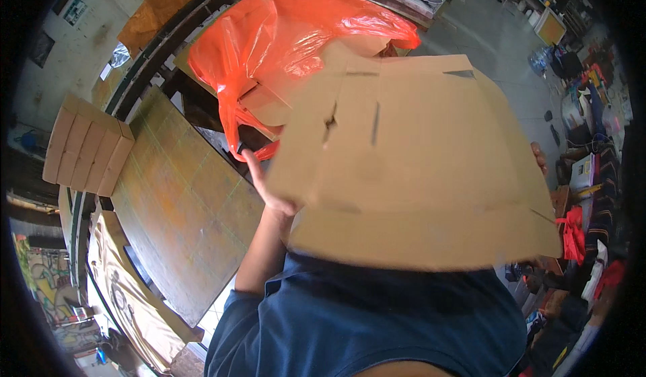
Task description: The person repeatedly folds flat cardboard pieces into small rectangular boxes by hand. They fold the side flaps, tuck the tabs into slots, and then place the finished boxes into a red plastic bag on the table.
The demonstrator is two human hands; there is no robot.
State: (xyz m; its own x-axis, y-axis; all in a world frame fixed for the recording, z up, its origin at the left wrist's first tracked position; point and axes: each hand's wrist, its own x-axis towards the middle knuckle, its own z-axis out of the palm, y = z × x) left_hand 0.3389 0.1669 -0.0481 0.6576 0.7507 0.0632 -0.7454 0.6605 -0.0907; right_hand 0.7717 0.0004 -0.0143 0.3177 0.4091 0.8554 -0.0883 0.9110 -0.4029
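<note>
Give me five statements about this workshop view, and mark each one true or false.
1. The left hand is at the left edge of the slotted cardboard sheet. True.
2. The plastic bag is blue. False: it is orange-red.
3. The person's shirt is dark blue. True.
4. The right hand is fully visible. False: only part shows, past the sheet's right edge.
5. The stacked cardboard boxes are on the picture's right. False: they are on its left.

"What's the person wearing?"
"A dark navy shirt [377, 310], plain and creased, with a rounded neckline [412, 357]."
"And the sleeves?"
"The left sleeve [234, 326] is short, ending near the elbow; the left forearm [265, 249] and left hand [270, 199] are bare."
</note>
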